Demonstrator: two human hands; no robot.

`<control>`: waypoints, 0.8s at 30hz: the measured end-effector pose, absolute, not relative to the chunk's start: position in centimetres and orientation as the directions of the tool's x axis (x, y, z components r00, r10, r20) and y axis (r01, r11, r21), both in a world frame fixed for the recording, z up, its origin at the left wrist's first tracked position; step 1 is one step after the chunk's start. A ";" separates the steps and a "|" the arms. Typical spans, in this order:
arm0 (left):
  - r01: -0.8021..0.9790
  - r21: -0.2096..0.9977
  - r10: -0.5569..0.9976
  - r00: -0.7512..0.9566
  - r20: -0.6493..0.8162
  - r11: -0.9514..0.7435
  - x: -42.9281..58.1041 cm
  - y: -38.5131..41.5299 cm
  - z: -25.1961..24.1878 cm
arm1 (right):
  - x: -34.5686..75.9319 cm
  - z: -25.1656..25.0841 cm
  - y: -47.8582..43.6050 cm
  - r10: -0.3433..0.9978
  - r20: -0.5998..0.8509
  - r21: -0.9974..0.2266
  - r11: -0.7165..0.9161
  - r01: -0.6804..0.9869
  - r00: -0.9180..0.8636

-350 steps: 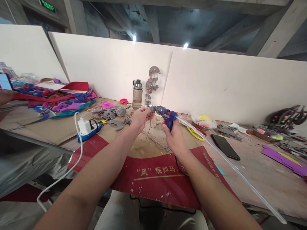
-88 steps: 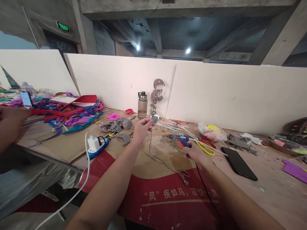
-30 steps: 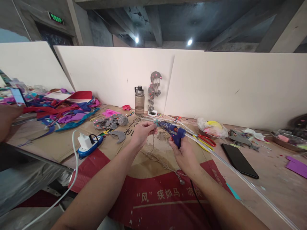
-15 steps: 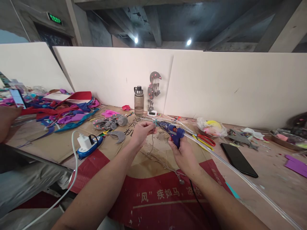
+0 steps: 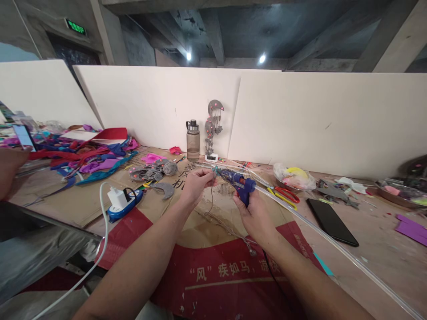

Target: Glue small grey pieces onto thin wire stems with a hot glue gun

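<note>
My right hand is wrapped round the handle of a blue hot glue gun, its nozzle pointing left. A long clear glue stick runs out of the gun's back end toward the lower right. In a pinch, my left hand holds a small teal piece right at the nozzle; its exact kind is too small to tell. A thin grey cord hangs down from that piece to the cardboard. Grey felt pieces with pink dots and a grey crescent lie left of my left hand.
Red-handled scissors lie right of the gun, with a black phone beyond. A water bottle and a small clock stand at the back. A blue power strip and a fabric pile are left, near another person's hand.
Almost nothing differs. The glue gun and my right hand have shifted very slightly left; my left hand keeps its pinch at the nozzle.
</note>
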State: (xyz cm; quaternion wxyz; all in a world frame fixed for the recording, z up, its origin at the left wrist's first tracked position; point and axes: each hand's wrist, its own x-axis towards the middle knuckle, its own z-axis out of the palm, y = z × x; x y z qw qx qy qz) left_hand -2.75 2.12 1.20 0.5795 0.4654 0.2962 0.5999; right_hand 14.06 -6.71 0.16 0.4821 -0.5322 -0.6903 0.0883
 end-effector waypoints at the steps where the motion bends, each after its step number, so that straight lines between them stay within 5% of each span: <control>1: -0.416 0.897 0.970 0.114 0.215 -0.150 -2.8 2.1 1.2 | 14.0 0.2 -6.7 0.822 0.569 -0.638 0.418 0.647 0.031; 11: -0.430 0.891 0.974 0.095 0.206 -0.146 -2.9 2.4 1.0 | 14.1 0.4 -6.8 0.834 0.548 -0.696 0.412 0.588 0.063; 17: -0.458 0.874 0.982 0.009 0.190 -0.165 -3.6 3.0 0.9 | 15.7 -0.2 -4.7 0.925 0.353 -0.915 0.310 0.258 0.140; 20: -0.402 0.889 0.973 -0.024 0.229 -0.219 -3.7 3.4 0.6 | 17.4 -0.9 -3.0 0.978 0.175 -0.923 0.121 0.365 0.117; 24: -0.216 0.912 0.937 -0.056 0.344 -0.348 -3.6 3.6 0.1 | 19.3 -2.3 -1.7 0.995 0.013 -0.742 -0.057 0.668 0.100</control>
